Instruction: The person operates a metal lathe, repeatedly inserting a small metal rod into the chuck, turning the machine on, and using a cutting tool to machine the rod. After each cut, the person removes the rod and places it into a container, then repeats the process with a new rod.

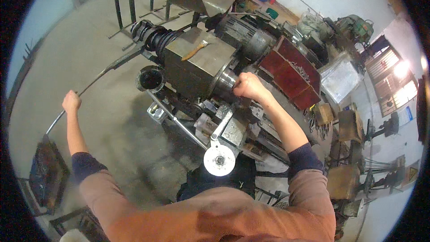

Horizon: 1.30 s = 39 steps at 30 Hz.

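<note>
My left hand (71, 102) is wrapped round a long thin metal rod (93, 82), out to the left. The rod slants up to a thicker dark sleeve (126, 58) by the pulley end of a lathe-like machine. My right hand (251, 86) is closed in front of the shiny round spindle (227, 79) on the machine's grey headstock (192, 69); what its fingers hold, if anything, is hidden. A brush with a wooden handle (195, 51) lies on top of the headstock. Nearer my body is a pale handwheel or disc (219, 160).
Behind the machine sit an electric motor (246, 36) and a dark red metal box (291, 72) holding small metal pieces. A round dark-mouthed cup (150, 79) juts out at the machine's left. Metal stands (124, 4) are at the far left; vises (387, 125) line the right side.
</note>
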### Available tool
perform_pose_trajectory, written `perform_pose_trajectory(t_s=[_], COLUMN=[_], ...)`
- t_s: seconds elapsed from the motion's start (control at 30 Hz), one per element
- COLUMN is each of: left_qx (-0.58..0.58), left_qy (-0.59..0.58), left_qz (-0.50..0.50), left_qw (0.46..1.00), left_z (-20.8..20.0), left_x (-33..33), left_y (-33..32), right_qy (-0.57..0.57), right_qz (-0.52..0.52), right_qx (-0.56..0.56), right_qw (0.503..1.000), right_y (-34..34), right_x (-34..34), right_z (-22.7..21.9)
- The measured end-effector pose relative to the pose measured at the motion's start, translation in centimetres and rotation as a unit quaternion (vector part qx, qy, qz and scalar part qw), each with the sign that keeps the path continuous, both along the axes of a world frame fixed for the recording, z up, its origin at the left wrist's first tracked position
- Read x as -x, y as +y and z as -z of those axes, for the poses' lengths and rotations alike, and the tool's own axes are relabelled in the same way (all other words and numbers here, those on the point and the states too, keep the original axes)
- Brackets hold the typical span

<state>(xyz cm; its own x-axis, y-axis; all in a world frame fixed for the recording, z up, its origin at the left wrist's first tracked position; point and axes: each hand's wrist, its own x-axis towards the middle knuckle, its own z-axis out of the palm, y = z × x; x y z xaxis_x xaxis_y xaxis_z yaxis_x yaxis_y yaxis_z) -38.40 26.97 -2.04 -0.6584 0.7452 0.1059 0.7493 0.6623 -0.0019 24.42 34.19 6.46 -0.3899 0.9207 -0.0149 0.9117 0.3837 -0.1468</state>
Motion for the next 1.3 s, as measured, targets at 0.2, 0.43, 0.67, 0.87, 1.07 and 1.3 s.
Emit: perform_pose_trajectory(t_s=[0.2,0.43,0.67,0.87,1.07,1.3], left_qx=[-0.417,-0.057,0.115,-0.040,-0.282,-0.399], left_qy=[-0.063,-0.251,-0.020,-0.159,-0.516,-0.574], left_qz=[0.326,0.229,0.332,0.286,0.194,0.021], left_qw=[0.846,0.939,0.936,0.944,0.785,0.715], left_z=[2.7,21.9,17.5,19.0,15.4,6.8], left_x=[-11.4,-24.2,-22.9,-20.5,-22.9,-34.6], left_y=[1.6,3.7,7.0,2.4,2.9,3.5], right_qy=[0.010,0.113,0.077,0.020,-0.177,-0.129], right_qz=[-0.028,-0.005,0.282,0.533,0.619,0.661], right_qx=[-0.088,-0.236,-0.143,-0.082,0.105,0.001], right_qw=[0.996,0.965,0.946,0.842,0.758,0.739], right_y=[-2.1,-12.2,-26.2,-38.2,-54.0,-53.2], right_x=[-1.4,-10.6,-27.7,-44.6,-59.3,-49.5], right_z=[-1.0,-2.8,1.8,7.3,14.8,16.3])
